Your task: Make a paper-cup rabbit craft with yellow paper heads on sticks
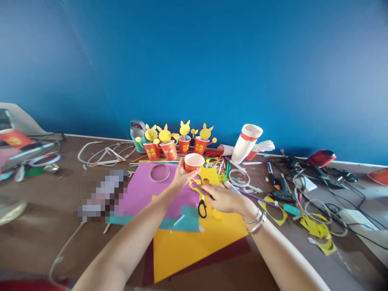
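Observation:
My left hand (pixel 181 174) is closed round a red paper cup (pixel 194 166) held upright, its white open mouth facing up. To the right, my right hand (pixel 226 197) reaches inward with its fingers stretched out, low over a pair of scissors (pixel 202 209) with black handles. The fingers partly cover the scissors; whether they touch them I cannot tell. Beneath both hands lie a purple sheet (pixel 139 190), a teal sheet (pixel 189 216) and a yellow sheet (pixel 178 250). Behind the cup stand several red cups (pixel 151 151) with yellow eared paper heads (pixel 164 133).
A stack of paper cups (pixel 244 145) leans at the back. Rolls of tape (pixel 159 173), pens and yellow scraps (pixel 317 226) lie about. On the right are a glue gun (pixel 281 190) and tangled cables; a white cable (pixel 106 153) is back left. A blue wall (pixel 194 60) rises behind.

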A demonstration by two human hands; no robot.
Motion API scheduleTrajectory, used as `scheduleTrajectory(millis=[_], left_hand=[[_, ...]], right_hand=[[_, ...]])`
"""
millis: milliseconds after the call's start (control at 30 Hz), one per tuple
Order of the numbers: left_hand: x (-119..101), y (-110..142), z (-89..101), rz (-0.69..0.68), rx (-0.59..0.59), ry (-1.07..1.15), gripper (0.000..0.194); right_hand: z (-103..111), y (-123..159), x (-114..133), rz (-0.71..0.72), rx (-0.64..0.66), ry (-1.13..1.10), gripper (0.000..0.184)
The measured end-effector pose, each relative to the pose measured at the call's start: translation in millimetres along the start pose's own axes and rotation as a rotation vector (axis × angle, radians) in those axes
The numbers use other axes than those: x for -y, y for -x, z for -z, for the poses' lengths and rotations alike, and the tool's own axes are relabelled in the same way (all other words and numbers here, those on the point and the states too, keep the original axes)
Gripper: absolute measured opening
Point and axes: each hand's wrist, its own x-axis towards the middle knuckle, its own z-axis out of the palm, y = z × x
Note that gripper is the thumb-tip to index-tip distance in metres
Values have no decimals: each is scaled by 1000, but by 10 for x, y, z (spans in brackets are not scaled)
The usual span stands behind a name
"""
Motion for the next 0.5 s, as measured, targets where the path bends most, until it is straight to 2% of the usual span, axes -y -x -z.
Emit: scheduleTrajectory(millis=[133,200,333,400,500], left_hand=[[42,-2,3,-20,-18,18,58],[67,-9,4,-31,-29,10,58],[99,-17,5,-47,-30,-23,56],[112,-22,11,-45,-43,-37,55],[139,-30,25,-42,-80,-47,56]], right_hand=[[26,-18,-15,-228,-130,197,38],[20,-30,-33,-339,-85,320,38],[14,-61,-69,-360,46,366,31],[53,-50,-110,-360,37,346,27],[171,12,-200,-414,-44,309,17]])
